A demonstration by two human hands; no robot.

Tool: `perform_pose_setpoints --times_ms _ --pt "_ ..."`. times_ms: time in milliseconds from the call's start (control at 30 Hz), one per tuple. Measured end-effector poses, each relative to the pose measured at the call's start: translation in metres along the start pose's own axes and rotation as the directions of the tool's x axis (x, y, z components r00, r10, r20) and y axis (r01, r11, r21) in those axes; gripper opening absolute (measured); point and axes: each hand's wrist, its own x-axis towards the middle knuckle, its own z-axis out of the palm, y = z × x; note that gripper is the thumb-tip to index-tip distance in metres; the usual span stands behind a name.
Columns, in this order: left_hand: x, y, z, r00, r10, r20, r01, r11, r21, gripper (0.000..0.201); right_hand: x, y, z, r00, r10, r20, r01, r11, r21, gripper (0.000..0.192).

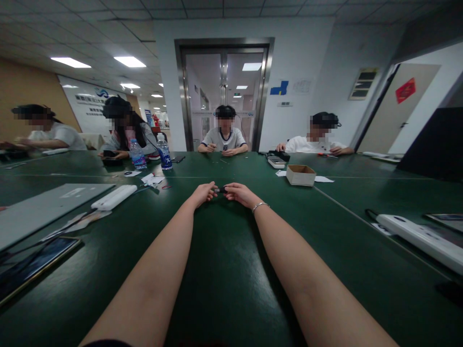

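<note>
Both my arms reach straight out over the green table (224, 270). Between my fingertips, just above the tabletop, is a small black piece with a silvery end (221, 190); it resembles a USB plug or stick, but is too small to name surely. My left hand (204, 194) is closed, its fingertips pinching the silvery end on the left. The black body on the right is gripped by the thumb and fingers of my right hand (241, 193), which wears a bracelet (260, 206) at the wrist.
On the left lie a laptop (47, 207), a white power strip (115, 197) and a phone (36, 265). Two bottles (164, 153) stand farther back. An open cardboard box (301, 176) and another white power strip (423, 238) are on the right. Several people sit around the table.
</note>
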Motion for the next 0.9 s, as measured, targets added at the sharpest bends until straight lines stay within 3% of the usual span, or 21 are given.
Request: perform_pose_setpoints --times_ms 133,267,433,567,733,900 --pt "-0.0007 0.0015 0.0022 1.000 0.017 0.017 -0.018 0.998 0.059 0.020 0.0009 0.0009 -0.0009 1.000 -0.003 0.001 0.003 1.000 -0.002 0.011" --pt "-0.0041 0.0053 0.0045 0.999 -0.041 -0.011 0.040 0.997 -0.065 0.023 0.0027 0.0026 -0.0026 1.000 -0.010 0.004 0.010 1.000 0.000 0.012" --pt "-0.0037 0.0043 0.0032 0.998 -0.003 0.058 -0.001 0.997 0.072 0.024 0.0032 0.0032 -0.0029 1.000 -0.014 0.001 0.014 1.000 0.001 0.013" --pt "-0.0018 0.0025 0.0024 0.999 -0.012 0.043 0.013 0.999 -0.030 0.026 0.0023 0.0025 -0.0021 1.000 -0.012 -0.001 0.012 1.000 -0.004 0.014" --pt "-0.0029 0.0037 0.0032 0.998 -0.002 0.063 0.000 0.999 0.047 0.024 0.0027 0.0029 -0.0024 1.000 -0.008 -0.010 0.008 1.000 -0.004 0.014" --pt "-0.0039 0.0052 0.0038 0.997 -0.032 0.066 0.032 0.999 -0.013 0.026 0.0038 0.0036 -0.0030 1.000 -0.015 -0.007 0.015 1.000 0.001 0.015"
